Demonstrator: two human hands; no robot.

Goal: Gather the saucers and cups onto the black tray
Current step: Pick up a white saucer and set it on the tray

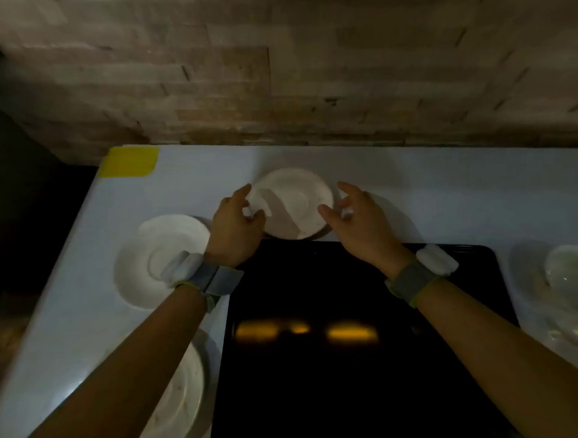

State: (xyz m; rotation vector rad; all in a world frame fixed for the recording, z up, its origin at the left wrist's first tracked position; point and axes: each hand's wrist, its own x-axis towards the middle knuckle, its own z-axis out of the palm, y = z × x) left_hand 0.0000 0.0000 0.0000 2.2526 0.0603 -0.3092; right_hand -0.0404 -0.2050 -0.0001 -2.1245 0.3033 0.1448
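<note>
Both hands reach to the far saucer (295, 202), which sits on the white table (445, 195) just beyond the black tray (353, 365). The left hand (236, 226) pinches its left rim; the right hand (357, 216) hovers spread at its right edge. Two saucers (163, 254) (183, 399) lie left of the tray, a glass cup (571, 272) right
</note>
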